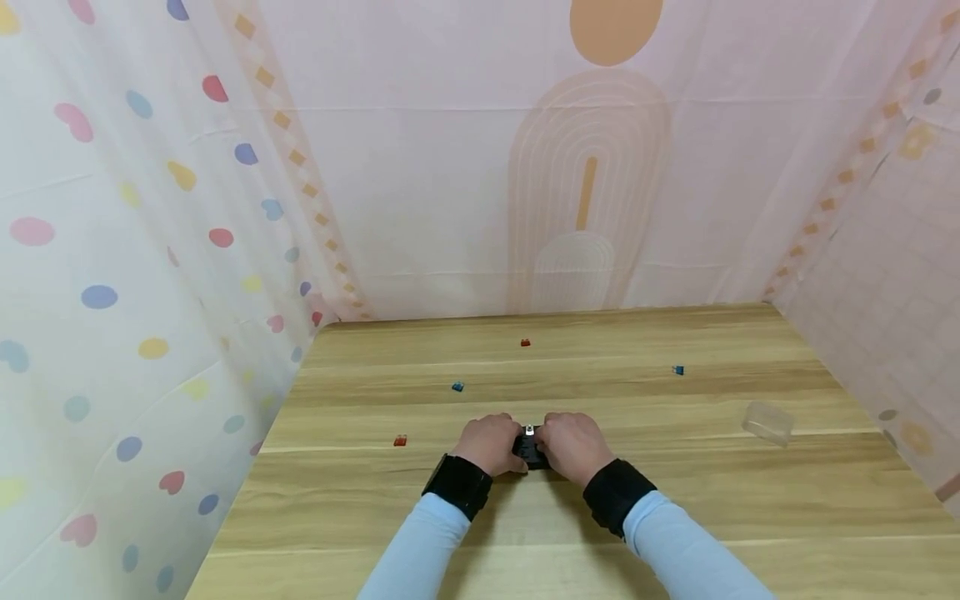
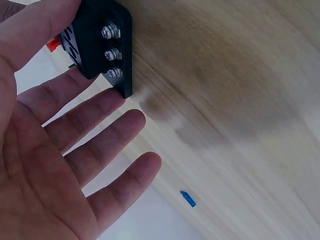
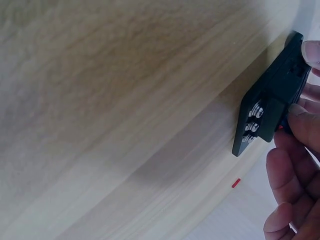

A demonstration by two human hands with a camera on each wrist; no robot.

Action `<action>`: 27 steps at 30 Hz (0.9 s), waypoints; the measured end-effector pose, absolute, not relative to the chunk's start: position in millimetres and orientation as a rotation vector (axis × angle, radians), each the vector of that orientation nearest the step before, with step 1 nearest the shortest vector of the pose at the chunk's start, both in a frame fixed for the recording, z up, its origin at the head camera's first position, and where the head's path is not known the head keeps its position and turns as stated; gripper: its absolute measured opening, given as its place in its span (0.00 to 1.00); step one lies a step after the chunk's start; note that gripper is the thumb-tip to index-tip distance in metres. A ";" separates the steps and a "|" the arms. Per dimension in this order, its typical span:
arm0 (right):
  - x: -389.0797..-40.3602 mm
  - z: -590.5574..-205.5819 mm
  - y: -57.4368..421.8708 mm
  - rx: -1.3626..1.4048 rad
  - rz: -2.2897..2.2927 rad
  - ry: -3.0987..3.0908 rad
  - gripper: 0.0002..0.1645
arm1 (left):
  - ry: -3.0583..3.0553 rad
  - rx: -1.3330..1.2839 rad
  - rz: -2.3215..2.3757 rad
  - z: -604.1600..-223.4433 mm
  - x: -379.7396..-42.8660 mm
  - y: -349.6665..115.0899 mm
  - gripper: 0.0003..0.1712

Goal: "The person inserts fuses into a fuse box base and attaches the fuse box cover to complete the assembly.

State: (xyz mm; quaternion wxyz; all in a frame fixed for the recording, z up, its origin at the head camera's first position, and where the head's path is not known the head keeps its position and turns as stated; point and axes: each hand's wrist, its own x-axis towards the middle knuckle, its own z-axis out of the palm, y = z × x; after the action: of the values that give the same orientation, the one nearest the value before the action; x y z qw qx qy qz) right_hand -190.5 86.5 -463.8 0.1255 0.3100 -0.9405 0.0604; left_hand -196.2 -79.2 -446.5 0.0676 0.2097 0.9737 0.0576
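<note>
A black fuse block (image 1: 529, 455) with silver screw terminals (image 2: 114, 52) is between both hands near the middle of the table. My left hand (image 1: 489, 443) grips it, thumb over the top; in the left wrist view the other fingers spread out, fingertips at its lower edge. From the other side, my right hand (image 1: 576, 447) bends its thumb and forefinger together at the block. A small red blade fuse (image 3: 281, 127) shows between those fingertips, mostly hidden. Red also peeks out beside the slots in the left wrist view.
Blade fuses lie scattered on the wooden table (image 1: 337, 500): a red one (image 1: 401, 440) and a blue one (image 1: 457, 387) left, another red one (image 1: 525, 342) at the back, another blue one (image 1: 678, 370) right. A clear plastic box (image 1: 768, 423) sits right; patterned curtains stand behind and beside.
</note>
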 end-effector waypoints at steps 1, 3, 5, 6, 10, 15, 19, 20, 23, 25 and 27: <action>-190.4 -463.8 86.3 0.904 0.178 -2.743 0.06 | 2.938 0.636 0.164 -447.3 -196.2 -79.4 0.21; -190.0 -463.1 85.9 0.906 0.181 -2.749 0.06 | 2.943 0.642 0.156 -449.5 -196.4 -79.6 0.20; -189.7 -462.6 85.8 0.907 0.181 -2.754 0.05 | 2.948 0.647 0.156 -451.2 -196.7 -79.8 0.20; -189.5 -462.2 85.7 0.907 0.177 -2.758 0.05 | 2.950 0.648 0.155 -451.9 -197.0 -79.8 0.20; -189.6 -461.1 85.7 0.907 0.166 -2.770 0.05 | 2.950 0.650 0.145 -453.4 -198.3 -79.9 0.21; -190.5 -459.6 85.8 0.908 0.165 -2.780 0.06 | 2.935 0.650 0.137 -450.6 -199.1 -79.5 0.22; -191.7 -458.1 86.3 0.908 0.167 -2.784 0.06 | 2.921 0.640 0.116 -446.4 -199.9 -79.1 0.22; -192.0 -457.8 86.5 0.909 0.169 -2.786 0.07 | 2.919 0.637 0.110 -445.7 -200.1 -78.8 0.22; -193.0 -457.6 87.4 0.908 0.180 -2.805 0.07 | 2.919 0.632 0.104 -444.7 -200.0 -77.9 0.22; -193.3 -458.1 88.3 0.907 0.183 -2.823 0.06 | 2.921 0.632 0.104 -444.4 -199.2 -77.3 0.22; -193.5 -458.9 89.5 0.905 0.192 -2.834 0.06 | 2.922 0.631 0.106 -443.9 -198.3 -77.0 0.22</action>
State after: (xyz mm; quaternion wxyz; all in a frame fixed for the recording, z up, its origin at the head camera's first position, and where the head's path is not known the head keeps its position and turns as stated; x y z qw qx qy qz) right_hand -193.5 89.5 -458.9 0.0800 0.3024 -0.9476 0.0643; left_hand -198.3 -77.0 -443.9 0.0752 0.2105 0.9741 0.0355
